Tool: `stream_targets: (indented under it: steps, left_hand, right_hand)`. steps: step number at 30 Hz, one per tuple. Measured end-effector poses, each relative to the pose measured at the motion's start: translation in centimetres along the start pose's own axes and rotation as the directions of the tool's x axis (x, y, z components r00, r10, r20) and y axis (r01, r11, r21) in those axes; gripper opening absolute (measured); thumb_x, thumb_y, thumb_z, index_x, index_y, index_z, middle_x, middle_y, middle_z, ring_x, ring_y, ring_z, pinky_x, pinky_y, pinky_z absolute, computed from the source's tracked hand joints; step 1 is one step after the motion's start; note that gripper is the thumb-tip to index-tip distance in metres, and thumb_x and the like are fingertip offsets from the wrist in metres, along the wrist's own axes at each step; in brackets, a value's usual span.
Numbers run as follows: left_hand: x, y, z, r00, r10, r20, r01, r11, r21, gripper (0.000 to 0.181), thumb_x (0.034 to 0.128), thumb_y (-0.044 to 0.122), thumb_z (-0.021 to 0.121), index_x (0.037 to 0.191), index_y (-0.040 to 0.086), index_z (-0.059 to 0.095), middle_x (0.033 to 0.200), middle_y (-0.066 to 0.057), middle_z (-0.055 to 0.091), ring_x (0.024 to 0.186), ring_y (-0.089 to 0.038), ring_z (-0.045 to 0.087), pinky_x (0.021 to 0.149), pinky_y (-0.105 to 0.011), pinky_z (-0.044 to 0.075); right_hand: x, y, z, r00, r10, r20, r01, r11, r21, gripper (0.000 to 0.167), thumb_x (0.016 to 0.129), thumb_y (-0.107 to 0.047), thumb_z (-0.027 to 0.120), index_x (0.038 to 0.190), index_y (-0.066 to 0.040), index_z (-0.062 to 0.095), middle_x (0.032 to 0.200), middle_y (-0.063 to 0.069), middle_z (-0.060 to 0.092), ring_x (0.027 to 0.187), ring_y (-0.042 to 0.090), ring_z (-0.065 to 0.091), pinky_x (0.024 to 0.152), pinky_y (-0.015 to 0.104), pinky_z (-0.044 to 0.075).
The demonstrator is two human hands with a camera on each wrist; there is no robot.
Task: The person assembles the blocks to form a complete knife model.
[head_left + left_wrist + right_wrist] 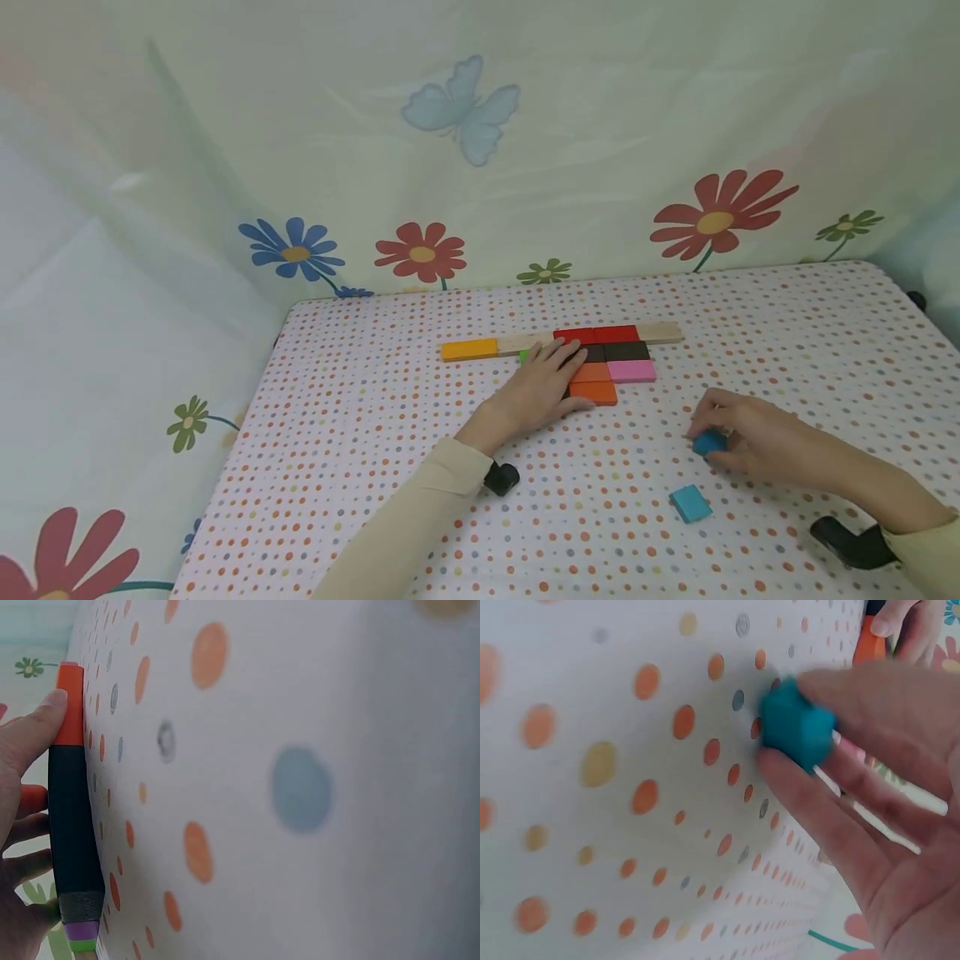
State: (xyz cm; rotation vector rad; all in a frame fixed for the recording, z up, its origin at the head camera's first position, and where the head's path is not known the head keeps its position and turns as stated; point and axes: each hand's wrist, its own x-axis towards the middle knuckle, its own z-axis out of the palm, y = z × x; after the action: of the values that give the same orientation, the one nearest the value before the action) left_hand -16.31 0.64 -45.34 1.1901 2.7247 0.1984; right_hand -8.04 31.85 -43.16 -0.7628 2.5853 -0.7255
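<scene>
In the head view, my left hand (534,393) lies over a flat patchwork of coloured blocks, its fingers spread on top and its thumb by an orange block (594,394). The left wrist view shows that thumb against an orange block's side (73,712), beside a black block (71,817). A pink block (632,372), black blocks (626,352) and red blocks (617,334) show past the fingers; others are hidden beneath. My right hand (765,437) pinches a small blue block (791,724) between thumb and fingers. Nearer me lies a turquoise square block (690,503), untouched.
A yellow block (469,350) and a plain wooden block (517,342) extend the patchwork's back row leftward; another wooden block (659,332) ends it on the right. A dotted cloth (360,417) covers the table. Behind hangs a flowered curtain (585,167).
</scene>
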Motion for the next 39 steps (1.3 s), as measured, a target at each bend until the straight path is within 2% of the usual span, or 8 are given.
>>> stream_targets:
  steps: [3, 6, 12, 18, 25, 29, 36, 39]
  left_hand:
    - [0.1, 0.1, -0.1, 1.0, 0.002, 0.004, -0.002, 1.0, -0.005, 0.076, 0.1076, 0.055, 0.05, 0.165, 0.009, 0.031, 0.172, -0.008, 0.025, 0.159, -0.026, 0.021, 0.129, -0.046, 0.014]
    - [0.1, 0.0, -0.1, 1.0, 0.001, 0.008, -0.001, 1.0, -0.015, 0.076, 0.1079, 0.055, 0.049, 0.165, 0.009, 0.031, 0.172, -0.008, 0.025, 0.159, -0.026, 0.02, 0.129, -0.046, 0.013]
    - [0.1, -0.1, 0.0, 1.0, -0.001, -0.003, 0.001, 1.0, 0.012, 0.076, 0.1079, 0.056, 0.048, 0.165, 0.009, 0.031, 0.172, -0.007, 0.026, 0.159, -0.025, 0.021, 0.129, -0.045, 0.014]
    - [0.2, -0.2, 0.1, 1.0, -0.006, -0.008, 0.006, 1.0, 0.024, 0.076, 0.1075, 0.056, 0.049, 0.165, 0.008, 0.031, 0.172, -0.007, 0.026, 0.159, -0.025, 0.021, 0.129, -0.045, 0.014]
    - [0.2, -0.3, 0.3, 1.0, -0.007, -0.004, 0.007, 1.0, 0.023, 0.076, 0.1076, 0.056, 0.049, 0.165, 0.009, 0.032, 0.172, -0.007, 0.026, 0.159, -0.025, 0.022, 0.129, -0.045, 0.015]
    - [0.2, -0.2, 0.3, 1.0, -0.008, 0.005, 0.008, 1.0, 0.019, 0.076, 0.1077, 0.056, 0.048, 0.165, 0.009, 0.031, 0.172, -0.007, 0.025, 0.159, -0.024, 0.021, 0.129, -0.045, 0.014]
    - [0.2, -0.2, 0.2, 1.0, -0.017, 0.006, 0.016, 1.0, 0.015, 0.075, 0.1078, 0.055, 0.049, 0.165, 0.01, 0.031, 0.172, -0.006, 0.025, 0.159, -0.024, 0.021, 0.129, -0.044, 0.013]
    - [0.2, -0.2, 0.2, 1.0, -0.015, 0.008, 0.015, 1.0, 0.027, 0.076, 0.1076, 0.056, 0.049, 0.165, 0.01, 0.031, 0.172, -0.006, 0.025, 0.159, -0.024, 0.021, 0.129, -0.044, 0.014]
  right_hand:
    - [0.8, 0.2, -0.2, 0.999, 0.017, -0.038, -0.018, 1.0, -0.013, 0.029, 0.076, -0.001, 0.091, 0.101, -0.007, 0.077, 0.111, 0.005, 0.059, 0.09, 0.007, 0.061, 0.067, 0.02, 0.057]
    - [1.5, 0.5, -0.5, 0.999, 0.025, -0.024, -0.025, 1.0, 0.005, 0.033, 0.074, 0.001, 0.091, 0.103, -0.005, 0.077, 0.113, 0.007, 0.06, 0.093, 0.01, 0.061, 0.068, 0.021, 0.058]
    - [2.1, 1.1, -0.6, 1.0, -0.003, -0.012, 0.004, 0.996, 0.088, 0.035, 0.077, 0.001, 0.089, 0.109, -0.007, 0.076, 0.113, 0.003, 0.062, 0.091, 0.001, 0.06, 0.071, 0.022, 0.059]
    - [2.4, 1.5, -0.3, 0.992, -0.091, -0.086, 0.091, 0.996, -0.003, 0.032, 0.077, -0.008, 0.092, 0.105, -0.012, 0.078, 0.106, -0.006, 0.065, 0.088, -0.003, 0.058, 0.071, 0.023, 0.059]
    - [3.5, 1.1, -0.9, 0.997, -0.019, -0.072, 0.015, 0.998, -0.058, 0.031, 0.079, -0.015, 0.092, 0.106, -0.01, 0.076, 0.099, -0.01, 0.064, 0.082, 0.0, 0.059, 0.071, 0.023, 0.057]
    - [4.3, 1.2, -1.7, 0.993, 0.022, -0.118, -0.036, 0.993, -0.116, 0.032, 0.078, -0.012, 0.092, 0.104, -0.005, 0.076, 0.097, -0.006, 0.065, 0.081, 0.005, 0.06, 0.07, 0.024, 0.057]
    - [6.6, 1.4, -3.0, 0.962, 0.024, -0.273, -0.074, 0.982, -0.175, 0.039, 0.077, -0.002, 0.09, 0.111, 0.01, 0.073, 0.101, 0.014, 0.068, 0.089, 0.029, 0.068, 0.079, 0.049, 0.061]
    - [7.6, 1.3, -3.3, 0.952, 0.042, -0.304, -0.105, 0.975, -0.196, 0.04, 0.079, 0.0, 0.089, 0.113, 0.011, 0.072, 0.103, 0.019, 0.067, 0.09, 0.032, 0.065, 0.082, 0.054, 0.06]
